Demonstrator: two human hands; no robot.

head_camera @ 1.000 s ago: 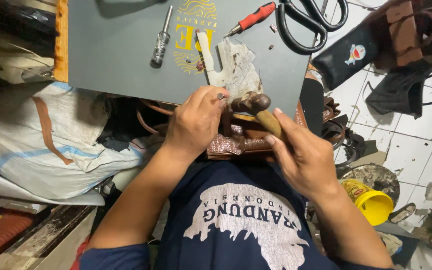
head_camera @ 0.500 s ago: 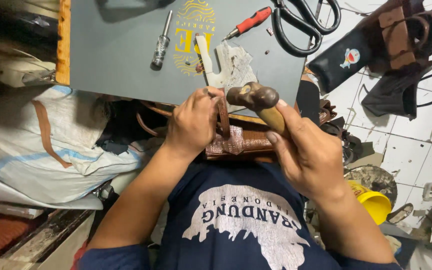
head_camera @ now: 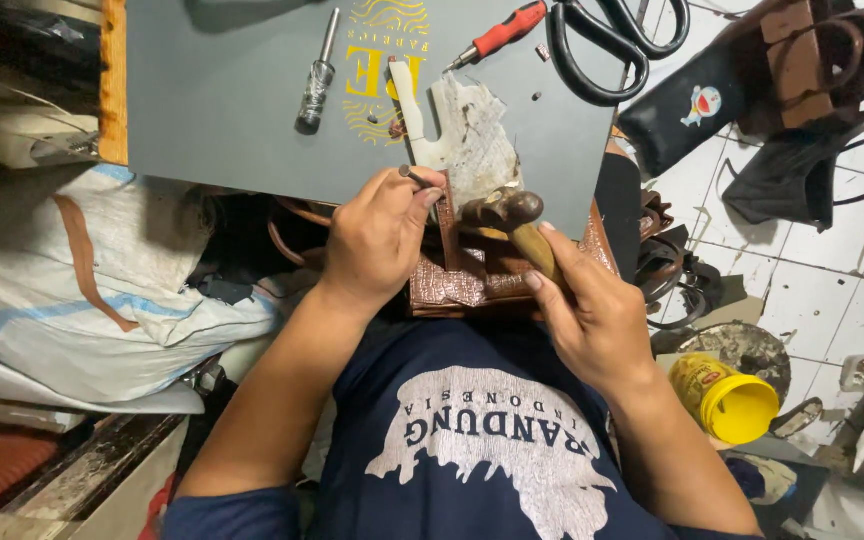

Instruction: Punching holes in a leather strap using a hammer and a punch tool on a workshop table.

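Note:
My right hand (head_camera: 592, 315) grips the wooden handle of a small hammer (head_camera: 508, 214), whose dark metal head hangs just over a brown leather strap (head_camera: 448, 232). Between thumb and fingers, my left hand (head_camera: 377, 235) pinches a thin metal punch (head_camera: 414, 179) at the top of that strap. Under both hands lies a brown textured leather piece (head_camera: 462, 285) resting on my lap at the edge of a grey cutting mat (head_camera: 232, 90).
On the mat lie a clear-handled screwdriver (head_camera: 316, 75), a red-handled screwdriver (head_camera: 497, 33), black scissors (head_camera: 612, 40) and a dirty white rag (head_camera: 472, 135). A yellow-lidded tin (head_camera: 727, 400) stands on the tiled floor at right. Dark bags (head_camera: 782, 90) lie top right, a white sack (head_camera: 82, 290) at left.
The hammer head dropped from its raised position down toward the strap. My left hand stayed holding the punch at the strap's top.

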